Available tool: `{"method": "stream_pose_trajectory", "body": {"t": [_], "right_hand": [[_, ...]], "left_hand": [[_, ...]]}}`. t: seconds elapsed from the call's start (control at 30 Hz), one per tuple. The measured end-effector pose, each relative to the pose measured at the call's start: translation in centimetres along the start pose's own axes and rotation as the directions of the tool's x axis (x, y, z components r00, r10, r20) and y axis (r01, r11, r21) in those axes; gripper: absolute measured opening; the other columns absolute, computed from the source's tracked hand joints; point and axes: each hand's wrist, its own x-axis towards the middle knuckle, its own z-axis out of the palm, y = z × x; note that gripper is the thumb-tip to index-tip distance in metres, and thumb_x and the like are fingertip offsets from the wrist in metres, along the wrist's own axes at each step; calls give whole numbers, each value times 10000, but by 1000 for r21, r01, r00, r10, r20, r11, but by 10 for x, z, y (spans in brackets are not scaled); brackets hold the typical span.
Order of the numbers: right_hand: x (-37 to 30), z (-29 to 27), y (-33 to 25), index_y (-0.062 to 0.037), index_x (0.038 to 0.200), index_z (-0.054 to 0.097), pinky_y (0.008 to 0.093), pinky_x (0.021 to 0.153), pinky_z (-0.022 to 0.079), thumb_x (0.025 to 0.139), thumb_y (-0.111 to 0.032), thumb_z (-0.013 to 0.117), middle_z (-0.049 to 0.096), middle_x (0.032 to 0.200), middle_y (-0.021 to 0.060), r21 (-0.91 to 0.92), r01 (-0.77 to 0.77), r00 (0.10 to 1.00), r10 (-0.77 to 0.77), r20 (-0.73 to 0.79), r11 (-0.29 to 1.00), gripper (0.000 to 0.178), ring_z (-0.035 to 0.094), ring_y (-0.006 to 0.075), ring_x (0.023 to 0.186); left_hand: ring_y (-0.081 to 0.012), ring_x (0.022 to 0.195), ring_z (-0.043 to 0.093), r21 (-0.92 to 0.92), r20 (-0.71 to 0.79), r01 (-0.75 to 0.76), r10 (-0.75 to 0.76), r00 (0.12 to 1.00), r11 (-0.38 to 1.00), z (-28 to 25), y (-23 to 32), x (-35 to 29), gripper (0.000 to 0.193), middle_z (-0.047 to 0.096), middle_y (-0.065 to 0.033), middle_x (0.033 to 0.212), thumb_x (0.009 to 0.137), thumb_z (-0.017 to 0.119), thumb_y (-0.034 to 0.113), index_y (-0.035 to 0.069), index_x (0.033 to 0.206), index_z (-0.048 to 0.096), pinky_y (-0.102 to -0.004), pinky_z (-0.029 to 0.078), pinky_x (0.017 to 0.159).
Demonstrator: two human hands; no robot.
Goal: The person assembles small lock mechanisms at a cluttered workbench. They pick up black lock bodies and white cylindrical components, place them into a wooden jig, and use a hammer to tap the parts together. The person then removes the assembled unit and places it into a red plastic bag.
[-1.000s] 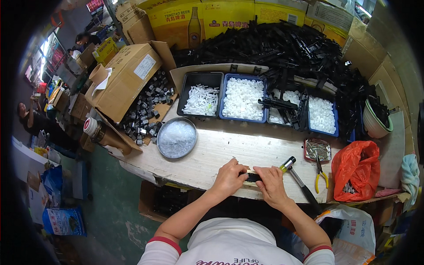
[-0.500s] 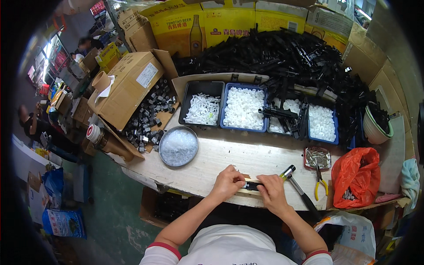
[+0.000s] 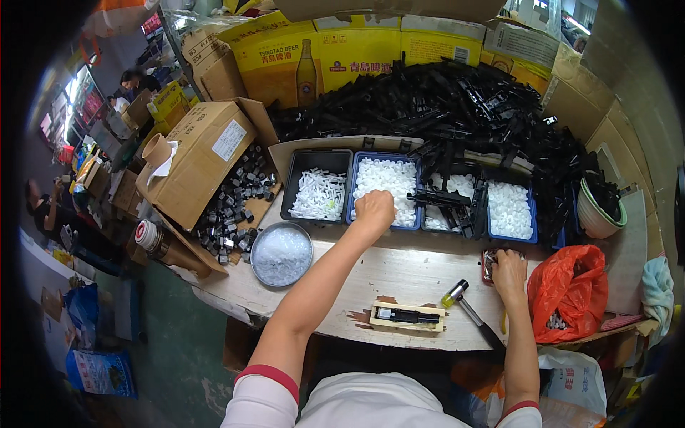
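Observation:
My left hand [image 3: 374, 210] is at the front of a blue bin [image 3: 386, 156] of small white plastic pieces [image 3: 391, 173]. Its fingers are curled closed, their tips hidden. My right hand [image 3: 509, 272] reaches into a small red tray [image 3: 488, 267] of metal pins, fingers bent down and drawn together; whatever they pinch cannot be seen. Between my arms, near the table's front edge, lies a cream-coloured holding block [image 3: 385, 323]. A long black part [image 3: 417, 317] rests in its slot, with a whitish piece [image 3: 385, 313] at the left end.
A hammer [image 3: 471, 309] lies right of the block. A black bin [image 3: 287, 207] of white tubes, a round metal dish [image 3: 282, 255], a carton [image 3: 191, 157] and a red bag [image 3: 571, 285] surround the work area. Black parts [image 3: 428, 100] are heaped behind; several lie across the bins.
Both hands have left the holding block, the left going forward to the blue bin, the right to the red tray. The black part stays in the block. My right arm now mostly covers the pliers.

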Motion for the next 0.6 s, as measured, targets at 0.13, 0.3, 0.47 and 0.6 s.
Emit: {"method": "stream_pose_trajectory", "body": {"t": [0.13,0.3,0.47,0.6], "right_hand": [[7,7,9,-54,749,610,425,717,363,694,-58,591,591,758,115,8,3,999,-4,36,1000,59,550,289,788],[3,5,17,-74,716,615,409,693,350,684,-57,600,591,741,99,219,-16,999,27,-47,976,39,548,284,775],[2,6,26,-30,713,608,398,629,424,647,-31,619,571,700,118,322,48,990,-3,-139,945,67,562,297,699],[0,9,28,-17,726,601,378,617,427,647,-2,614,560,700,136,380,68,977,17,-214,922,81,556,297,689]], "left_hand": [[-361,763,614,-1,-23,-24,24,999,1000,5,-10,13,250,622,-222,797,664,691,222,-14,730,643,-414,491,666],[-318,694,626,-218,-107,-80,57,993,973,-7,-29,16,230,631,-202,746,650,711,200,-5,741,660,-374,491,646],[-222,521,588,-451,-152,-89,22,988,888,-22,-31,9,222,602,-153,590,619,739,168,-23,678,644,-323,475,548],[-57,421,437,-842,43,117,-151,988,526,-35,-29,-9,150,551,-22,573,717,709,141,9,756,648,-208,347,371]]}}
